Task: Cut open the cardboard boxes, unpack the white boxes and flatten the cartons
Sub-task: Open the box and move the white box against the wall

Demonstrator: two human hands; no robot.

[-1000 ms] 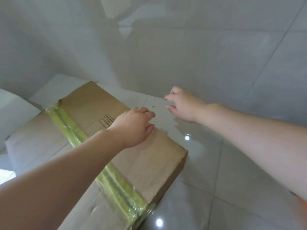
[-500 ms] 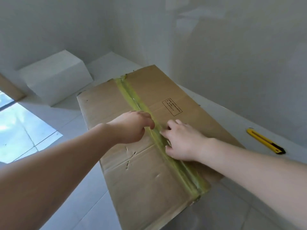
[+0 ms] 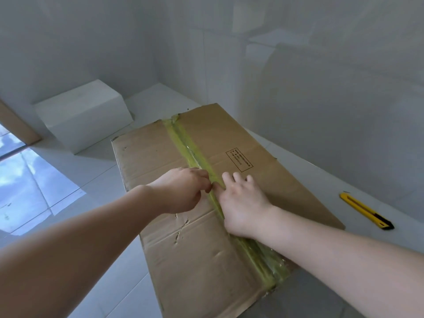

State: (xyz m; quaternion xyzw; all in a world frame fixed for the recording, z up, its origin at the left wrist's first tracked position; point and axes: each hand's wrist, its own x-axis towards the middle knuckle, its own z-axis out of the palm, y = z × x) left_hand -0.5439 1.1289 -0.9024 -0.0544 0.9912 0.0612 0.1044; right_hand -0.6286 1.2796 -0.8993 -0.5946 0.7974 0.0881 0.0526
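Observation:
A brown cardboard carton [image 3: 190, 267] lies flat on the tiled floor, with a strip of yellowish tape [image 3: 183, 143] along its middle seam. My left hand [image 3: 181, 191] sits on the left flap, its fingers curled down into the seam at the tape. My right hand [image 3: 243, 203] lies on the right flap with its fingers spread flat and its thumb touching the seam beside my left fingertips. A yellow and black utility knife [image 3: 364, 210] lies on the floor to the right of the carton, away from both hands.
A white box [image 3: 85, 113] stands against the wall at the back left. Grey walls close off the back and right. A bright window reflection [image 3: 34, 180] shows on the glossy floor tiles at left.
The view swung from the carton's corner to its top. My right hand came off the floor onto the right flap, and both hands met at the taped seam.

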